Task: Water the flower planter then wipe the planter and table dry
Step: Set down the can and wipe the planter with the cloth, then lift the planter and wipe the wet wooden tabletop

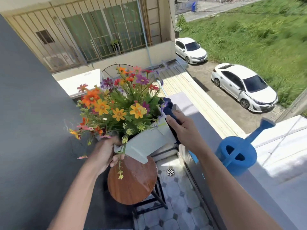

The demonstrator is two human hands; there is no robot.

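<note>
A white rectangular planter point(146, 143) full of orange, yellow, red and purple flowers point(116, 103) is lifted and tilted above a small round wooden table point(132, 180). My left hand point(106, 153) grips the planter's near left end from below. My right hand point(184, 128) presses a dark blue cloth point(169, 110) against the planter's far right end. Part of the cloth is hidden behind the planter and my fingers. The tabletop shows a wet sheen near its right edge.
A blue watering can point(237, 153) stands on the balcony's parapet ledge point(274, 188) at the right. A dark grey wall point(33, 113) is close on the left. A tiled floor with a round drain point(170, 172) lies below the table. Far below are parked white cars.
</note>
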